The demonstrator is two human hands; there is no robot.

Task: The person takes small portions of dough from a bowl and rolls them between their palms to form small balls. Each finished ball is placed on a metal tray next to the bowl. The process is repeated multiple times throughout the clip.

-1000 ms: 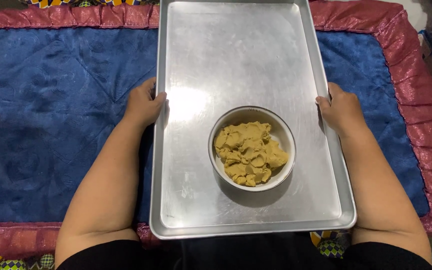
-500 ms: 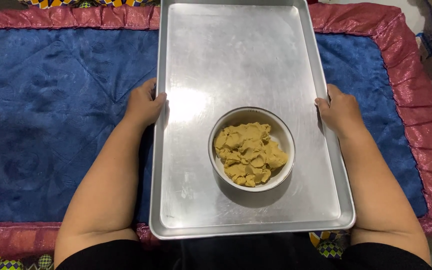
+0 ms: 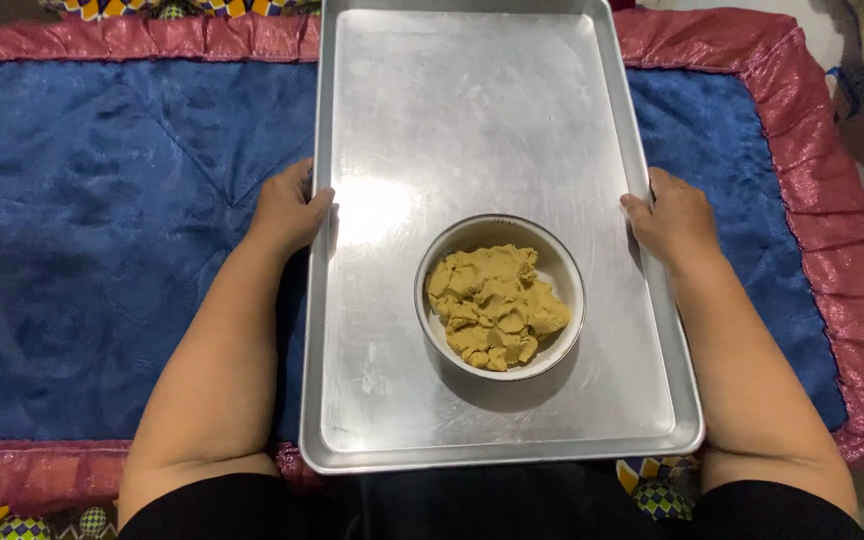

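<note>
1. We look down from a head-worn camera at a large rectangular silver metal baking tray (image 3: 472, 120) lying lengthwise away from us on a blue velvety quilted mat with a pink shiny ruffled border (image 3: 102, 220).
2. Our left hand (image 3: 287, 210) grips the tray's left rim about halfway along; the thumb hooks over the raised edge and the fingers (image 3: 297, 180) curl together against the outer side, clamped on the rim.
3. Our right hand (image 3: 677, 215) holds the right rim at the same height, thumb on the edge, fingers closed round the outside of the tray.
4. Inside the tray, in its near half and slightly right of centre, stands a round white bowl with a thin metal-coloured rim (image 3: 562, 275).
5. The bowl holds a lumpy mound of tan, yellowish dough (image 3: 492, 305), torn into rough chunks.
6. A patterned cloth with yellow, green and blue diamonds (image 3: 657, 490) peeks out under the mat's near edge.
</note>
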